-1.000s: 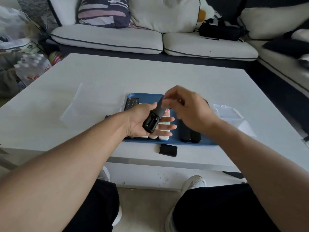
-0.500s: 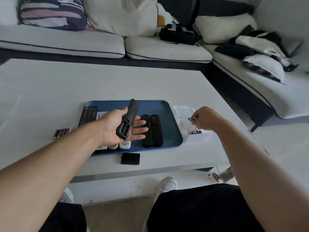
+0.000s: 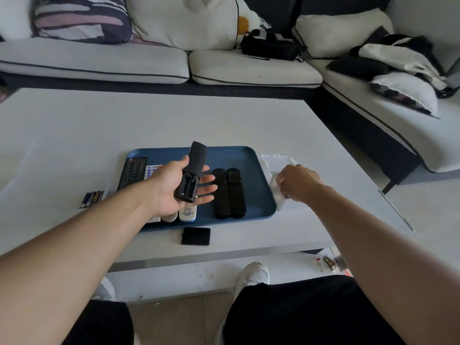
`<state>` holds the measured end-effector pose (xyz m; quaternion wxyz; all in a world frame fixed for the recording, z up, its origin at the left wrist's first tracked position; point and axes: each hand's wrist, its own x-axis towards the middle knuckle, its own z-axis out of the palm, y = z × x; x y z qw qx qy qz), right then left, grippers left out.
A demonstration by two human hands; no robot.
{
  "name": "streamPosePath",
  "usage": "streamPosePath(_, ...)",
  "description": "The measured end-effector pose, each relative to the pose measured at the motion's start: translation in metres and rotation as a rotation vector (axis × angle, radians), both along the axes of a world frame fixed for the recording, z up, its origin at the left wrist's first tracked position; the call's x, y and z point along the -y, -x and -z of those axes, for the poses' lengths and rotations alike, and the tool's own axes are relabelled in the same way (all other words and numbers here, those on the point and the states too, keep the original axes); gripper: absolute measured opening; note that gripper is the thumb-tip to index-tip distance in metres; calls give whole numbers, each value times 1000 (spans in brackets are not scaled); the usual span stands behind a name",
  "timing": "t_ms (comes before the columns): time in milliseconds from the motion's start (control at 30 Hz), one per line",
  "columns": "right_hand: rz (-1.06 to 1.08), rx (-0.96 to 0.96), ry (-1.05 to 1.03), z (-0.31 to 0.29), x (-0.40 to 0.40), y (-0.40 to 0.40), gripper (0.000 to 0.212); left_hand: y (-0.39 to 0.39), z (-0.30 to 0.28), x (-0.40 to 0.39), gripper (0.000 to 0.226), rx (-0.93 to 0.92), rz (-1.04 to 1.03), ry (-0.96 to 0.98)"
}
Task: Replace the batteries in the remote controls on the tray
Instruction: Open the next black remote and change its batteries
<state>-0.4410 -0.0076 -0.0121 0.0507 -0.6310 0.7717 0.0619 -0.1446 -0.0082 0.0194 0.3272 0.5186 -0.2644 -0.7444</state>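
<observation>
My left hand (image 3: 171, 188) holds a black remote (image 3: 193, 170) above the blue tray (image 3: 239, 150), thumb round its side, its empty battery compartment facing up. My right hand (image 3: 297, 183) reaches into a clear plastic battery box (image 3: 276, 161) just right of the tray, and its curled fingers pinch a small battery (image 3: 280, 186). Two black remotes (image 3: 227, 192) lie side by side on the tray, with white remotes (image 3: 188, 213) and a black buttoned remote (image 3: 133, 170) to their left. The black battery cover (image 3: 196, 236) lies on the table in front of the tray.
Several loose batteries (image 3: 92, 197) lie on the white table (image 3: 224, 120) left of the tray. A sofa with cushions and a black bag (image 3: 270, 47) wraps round the far and right sides. My knees and a white shoe (image 3: 254, 273) are below the table edge.
My right hand left the remote, swung right to the battery box and now dips lower into it. My view turned right. The left hand keeps the remote over the tray.
</observation>
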Motion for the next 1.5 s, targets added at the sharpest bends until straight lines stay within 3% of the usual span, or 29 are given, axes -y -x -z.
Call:
streamPosePath(267,26,50,136,-8,-1,7,32,0,-2,-2,50,14,-29,17)
streamPosePath(367,32,79,233,-29,-3,-5,23,-1,-6,-6,47,5,-47,27)
streamPosePath(467,-89,339,315,-53,-19,-41,3,0,-8,-11,46,2,-40,23)
streamPosePath(567,-350,584,191,-69,-48,-95,23,1,-10,-15,44,11,-29,21)
streamPosePath(667,-528,428,164,-69,-64,-131,30,0,-11,-15,42,16,-16,22)
streamPosePath(767,-542,276,213,-64,-66,-143,21,-3,-13,-17,41,-8,-21,29)
streamPosePath(967,-478,327,146,-63,-63,-144,17,-11,-3,-12,46,-69,-3,5)
streamPosePath(1200,-434,317,78,-60,-55,-145,15,-22,1,-14,29,-24,71,34)
streamPosePath(1367,-396,250,29,-49,-42,-144,17,-37,7,-6,12,148,-175,141)
streamPosePath(1500,-396,185,-25,-45,-37,-144,16,-56,6,-2,18,236,-284,208)
